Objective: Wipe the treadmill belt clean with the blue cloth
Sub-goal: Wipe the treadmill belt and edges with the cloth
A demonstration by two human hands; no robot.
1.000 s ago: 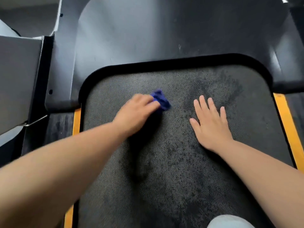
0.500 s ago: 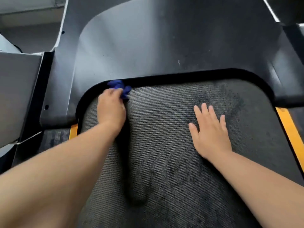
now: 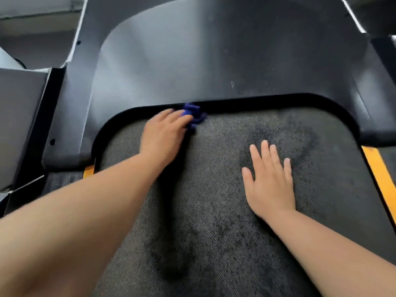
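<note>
Both straight-fingered on smudged belt (image 3: 214,189): L hand (image 3: 162,136) presses blue cloth (image 3: 194,113), R hand (image 3: 270,181) empty

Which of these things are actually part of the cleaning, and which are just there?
In the job: crumpled blue cloth; left hand pressing it; dark grey textured treadmill belt; right hand flat on the belt.
Just there: dark plastic front cover; orange side stripe; grey panel at far left.
</note>
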